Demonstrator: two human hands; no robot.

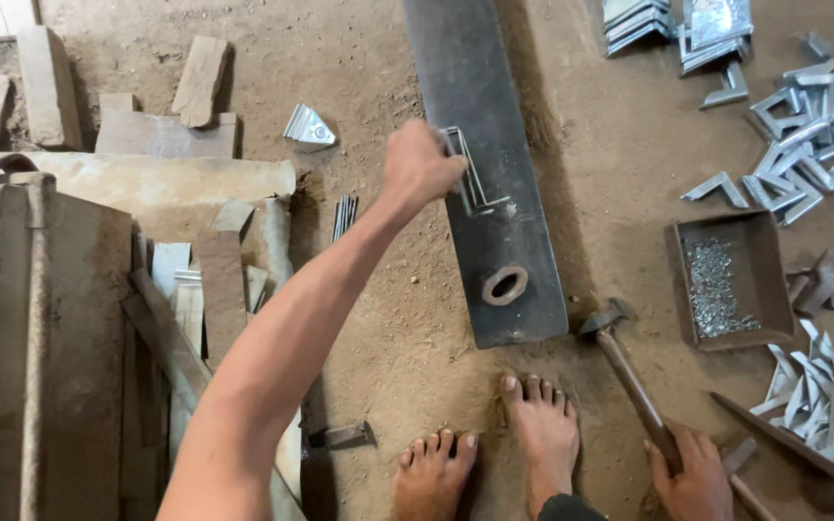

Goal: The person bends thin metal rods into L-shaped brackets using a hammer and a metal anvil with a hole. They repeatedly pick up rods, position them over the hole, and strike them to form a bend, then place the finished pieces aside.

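Note:
My left hand (pixel 419 162) reaches forward and grips a thin L-shaped metal bracket (pixel 475 183) lying on a long dark steel bar (pixel 480 116) on the dirt floor. A round hole (pixel 505 285) sits near the bar's near end. My right hand (pixel 695 473), low at the bottom right, holds a hammer by its wooden handle (pixel 639 391). The hammer's head (pixel 604 316) rests on the ground beside the bar's near corner. My bare feet (pixel 542 429) stand just in front of the bar.
A rusty tray of small rivets (pixel 731 280) lies right of the hammer. Piles of metal angle brackets (pixel 803 135) and cut metal pieces (pixel 822 391) lie at right. Wooden blocks (pixel 200 82) and metal sheets (pixel 50 318) crowd the left side.

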